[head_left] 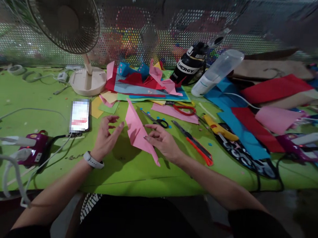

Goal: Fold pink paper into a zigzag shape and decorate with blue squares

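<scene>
A folded piece of pink paper (136, 130) is held above the green table, its long points reaching up-left and down-right. My right hand (161, 141) pinches its right edge between thumb and fingers. To the left of the paper, my left hand (107, 135) is apart from it, fingers half curled and spread, holding nothing. A white watch band (93, 160) is on the left wrist. Just beyond the paper lie small black-handled scissors (159, 121) among tiny blue scraps. A red and black box cutter (194, 143) rests to the right of my right hand.
A fan (88, 79) and a lit phone (79, 115) stand left, near a purple power strip (34, 146) with cables. Behind are stacked coloured papers (150, 91), red-handled scissors (185, 109), a black bottle (188, 65) and a clear bottle (218, 72). A yellow tool (218, 127) lies right.
</scene>
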{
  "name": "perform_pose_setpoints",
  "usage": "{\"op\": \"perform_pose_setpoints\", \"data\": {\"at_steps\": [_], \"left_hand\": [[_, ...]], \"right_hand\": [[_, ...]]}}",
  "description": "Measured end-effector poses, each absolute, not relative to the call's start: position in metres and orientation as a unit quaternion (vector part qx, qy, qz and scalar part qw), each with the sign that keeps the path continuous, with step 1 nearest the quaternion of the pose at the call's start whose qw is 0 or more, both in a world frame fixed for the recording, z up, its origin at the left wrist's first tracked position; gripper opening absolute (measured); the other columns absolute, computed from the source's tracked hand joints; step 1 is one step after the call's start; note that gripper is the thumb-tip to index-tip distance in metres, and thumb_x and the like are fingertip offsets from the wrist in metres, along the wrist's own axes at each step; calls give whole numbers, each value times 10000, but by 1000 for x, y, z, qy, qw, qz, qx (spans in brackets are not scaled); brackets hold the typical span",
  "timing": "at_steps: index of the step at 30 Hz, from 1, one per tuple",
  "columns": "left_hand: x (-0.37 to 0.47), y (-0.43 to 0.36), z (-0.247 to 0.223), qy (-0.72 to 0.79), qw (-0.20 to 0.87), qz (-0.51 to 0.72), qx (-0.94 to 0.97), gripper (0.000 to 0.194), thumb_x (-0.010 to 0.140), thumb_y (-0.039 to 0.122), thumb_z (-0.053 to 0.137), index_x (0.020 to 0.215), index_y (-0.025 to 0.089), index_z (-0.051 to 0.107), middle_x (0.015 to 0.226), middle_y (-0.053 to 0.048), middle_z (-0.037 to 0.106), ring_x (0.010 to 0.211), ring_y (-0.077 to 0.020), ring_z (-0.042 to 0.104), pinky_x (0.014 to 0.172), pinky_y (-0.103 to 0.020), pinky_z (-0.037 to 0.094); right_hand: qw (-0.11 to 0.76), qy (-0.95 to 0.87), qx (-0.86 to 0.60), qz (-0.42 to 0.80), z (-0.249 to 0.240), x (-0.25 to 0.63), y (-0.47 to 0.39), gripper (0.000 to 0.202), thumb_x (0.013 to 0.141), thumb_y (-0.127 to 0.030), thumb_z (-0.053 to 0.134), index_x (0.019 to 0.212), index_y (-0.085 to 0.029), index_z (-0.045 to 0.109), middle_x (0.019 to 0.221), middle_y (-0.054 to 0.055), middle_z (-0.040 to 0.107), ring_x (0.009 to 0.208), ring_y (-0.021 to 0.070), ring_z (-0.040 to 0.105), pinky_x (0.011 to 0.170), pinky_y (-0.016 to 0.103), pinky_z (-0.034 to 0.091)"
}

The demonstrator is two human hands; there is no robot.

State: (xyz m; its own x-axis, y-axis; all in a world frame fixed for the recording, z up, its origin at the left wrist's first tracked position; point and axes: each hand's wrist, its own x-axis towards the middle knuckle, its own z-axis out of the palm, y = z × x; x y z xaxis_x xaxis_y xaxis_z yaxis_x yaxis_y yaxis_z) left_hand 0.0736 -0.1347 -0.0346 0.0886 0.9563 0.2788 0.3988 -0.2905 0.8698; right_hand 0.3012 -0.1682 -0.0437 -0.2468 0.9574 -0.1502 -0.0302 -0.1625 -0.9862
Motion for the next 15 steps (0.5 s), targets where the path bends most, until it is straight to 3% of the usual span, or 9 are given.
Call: {"op": "perform_pose_setpoints", "data": {"at_steps": [3,8,12,15], "left_hand": [[74,-135,-33,516,479,454,546,304,872,460,616,963,176,558,967,-63,635,883,-173,623,750,-328,527],[83,-140,-34,447,718,387,368,440,847,517,637,1107,165,601,952,-84,710,842,-181,677,798,-357,540],[85,-138,-35,405,754,427,291,394,790,451,723,1056,179,621,848,-31,715,772,-146,678,744,-297,554],[78,-133,-32,431,732,438,294,393,802,525,673,969,173,623,729,-8,689,657,-133,663,681,-288,560]], "right_hand": [[446,-503,-442,594,-45,300,-170,434,791,-398,720,1167,-252,558,762,-31,588,691,134,575,608,272,485],[456,-504,-422,599,-48,297,-174,413,793,-405,718,1153,-265,571,737,-38,565,661,118,545,577,245,451],[432,-523,-411,609,-46,299,-172,367,804,-365,702,1134,-251,588,743,-36,547,652,109,518,555,233,421],[363,-566,-416,613,-43,311,-162,421,814,-325,684,1208,-223,579,789,-23,546,689,111,518,596,246,431]]}}
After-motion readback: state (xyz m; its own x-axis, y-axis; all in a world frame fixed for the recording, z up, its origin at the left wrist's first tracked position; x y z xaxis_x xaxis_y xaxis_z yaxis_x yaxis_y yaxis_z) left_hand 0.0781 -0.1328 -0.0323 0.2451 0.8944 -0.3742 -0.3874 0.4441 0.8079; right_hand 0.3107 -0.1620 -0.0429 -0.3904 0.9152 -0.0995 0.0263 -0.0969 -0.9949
